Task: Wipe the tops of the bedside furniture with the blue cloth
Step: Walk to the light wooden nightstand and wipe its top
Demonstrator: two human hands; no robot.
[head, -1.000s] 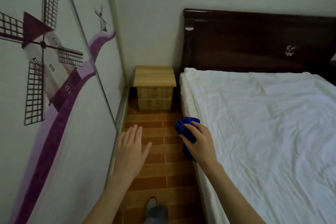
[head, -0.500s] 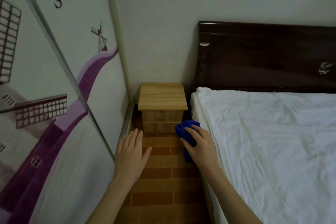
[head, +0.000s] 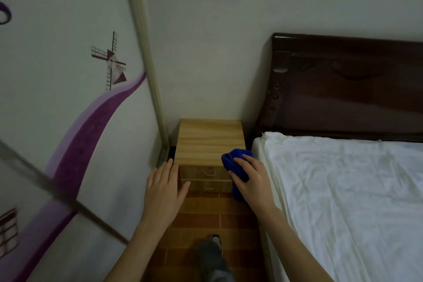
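Observation:
A small light-wood nightstand (head: 209,139) with two drawers stands in the corner between the wardrobe and the bed. My right hand (head: 251,181) grips a bunched blue cloth (head: 235,162) at the nightstand's front right corner, level with its top edge. My left hand (head: 163,186) hovers flat, fingers apart and holding nothing, in front of the nightstand's front left corner. The nightstand's top is bare.
A sliding wardrobe door (head: 68,98) with a purple windmill print runs close along the left. A bed with a white sheet (head: 343,190) and dark wooden headboard (head: 343,87) fills the right. A narrow brick-pattern floor strip (head: 206,213) lies between them, with my shoe (head: 215,240) on it.
I have walked forward down the aisle, so the nightstand is now close. Both hands now reach its front edge, with the blue cloth still held in my right hand.

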